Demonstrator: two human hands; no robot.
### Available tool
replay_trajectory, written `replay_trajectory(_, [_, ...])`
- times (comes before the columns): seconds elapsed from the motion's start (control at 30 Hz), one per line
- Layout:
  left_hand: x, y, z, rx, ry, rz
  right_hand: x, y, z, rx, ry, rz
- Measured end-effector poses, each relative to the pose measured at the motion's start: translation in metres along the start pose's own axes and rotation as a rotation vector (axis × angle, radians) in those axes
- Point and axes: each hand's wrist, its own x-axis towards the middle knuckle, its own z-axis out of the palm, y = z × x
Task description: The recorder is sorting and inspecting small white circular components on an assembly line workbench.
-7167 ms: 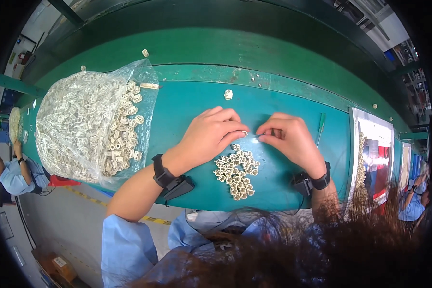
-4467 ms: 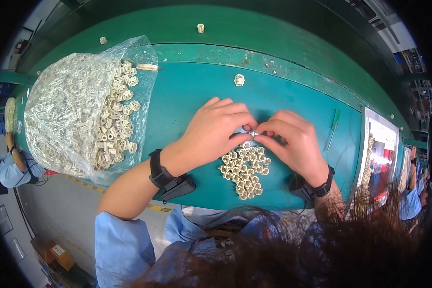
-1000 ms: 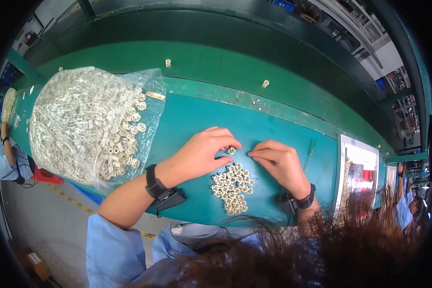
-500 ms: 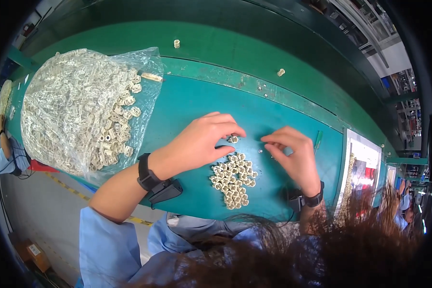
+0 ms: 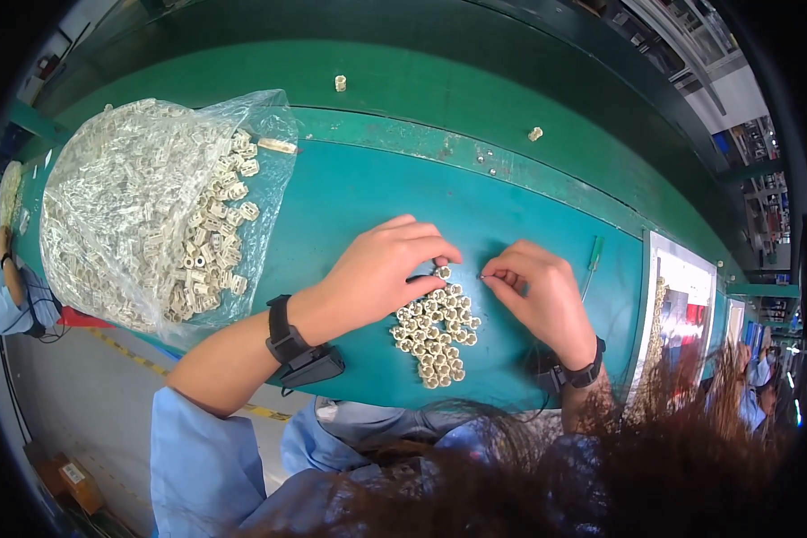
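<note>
My left hand [image 5: 377, 273] has its thumb and fingertips closed round a small cream plastic socket-like part [image 5: 443, 272], at the far end of a cluster of similar parts. That cluster of cream ring-shaped parts [image 5: 435, 336] stands packed together on the green work mat, openings facing up. To its right, my right hand [image 5: 542, 291] pinches thumb and forefinger together, with a tiny dark speck at their tips that is too small to name. Both wrists wear black straps.
A large clear plastic bag [image 5: 125, 206] full of cream parts lies open at the left. A green-handled screwdriver [image 5: 595, 254] rests on the right, beside a white-framed tray [image 5: 681, 287]. Loose cream parts [image 5: 340, 83] sit on the back ledge. Other people work at both sides.
My left hand has brought the cream part slightly right and nearer to the cluster. The right fingertips have closed, and the tiny metallic bit below them no longer shows on the mat.
</note>
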Motion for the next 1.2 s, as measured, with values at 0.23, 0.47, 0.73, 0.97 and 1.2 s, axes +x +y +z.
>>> replay_trajectory(0.23, [-0.001, 0.000, 0.001, -0.009, -0.004, -0.006, 0.000, -0.008, 0.000, -0.054, 0.000, 0.011])
replay_trajectory(0.47, [0.000, -0.005, -0.002, -0.010, 0.012, 0.012, 0.001, -0.006, 0.004, -0.053, 0.018, -0.001])
replay_trajectory(0.73, [-0.001, -0.002, -0.005, -0.001, 0.018, -0.006, 0.001, -0.008, 0.006, 0.015, 0.034, -0.015])
replay_trajectory(0.97, [0.000, 0.003, -0.009, -0.088, -0.033, -0.089, -0.002, -0.007, 0.013, 0.017, 0.061, 0.028])
replay_trajectory(1.2, [0.000, -0.006, 0.002, -0.013, 0.009, -0.010, 0.006, -0.018, 0.012, 0.116, 0.098, 0.010])
